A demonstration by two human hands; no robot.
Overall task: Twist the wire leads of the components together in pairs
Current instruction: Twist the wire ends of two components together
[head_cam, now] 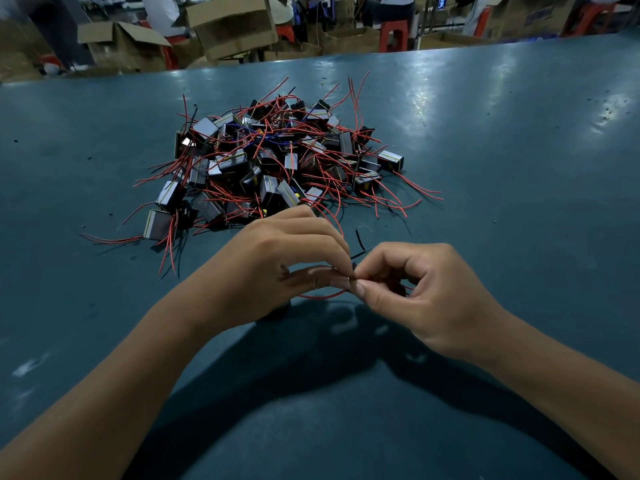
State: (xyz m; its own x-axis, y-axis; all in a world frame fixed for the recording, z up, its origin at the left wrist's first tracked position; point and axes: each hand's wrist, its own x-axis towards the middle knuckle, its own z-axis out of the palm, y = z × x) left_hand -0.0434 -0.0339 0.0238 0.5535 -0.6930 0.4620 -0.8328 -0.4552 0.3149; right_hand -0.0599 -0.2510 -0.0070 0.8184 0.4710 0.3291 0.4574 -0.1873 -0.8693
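Observation:
A heap of small dark box-shaped components (277, 161) with red and black wire leads lies on the blue-green table (502, 168), just beyond my hands. My left hand (287, 261) and my right hand (415, 292) meet above the table's near middle. Both pinch thin wire leads (353, 275) between thumb and fingertips at the same spot. A red lead (322, 296) loops below my left thumb, and a black lead (360, 239) sticks up behind the pinch. The component these leads belong to is mostly hidden under my left hand.
Loose red leads fan out from the heap onto the table on all sides. Beyond the far table edge stand cardboard boxes (232, 26), red stools (393, 34) and seated people.

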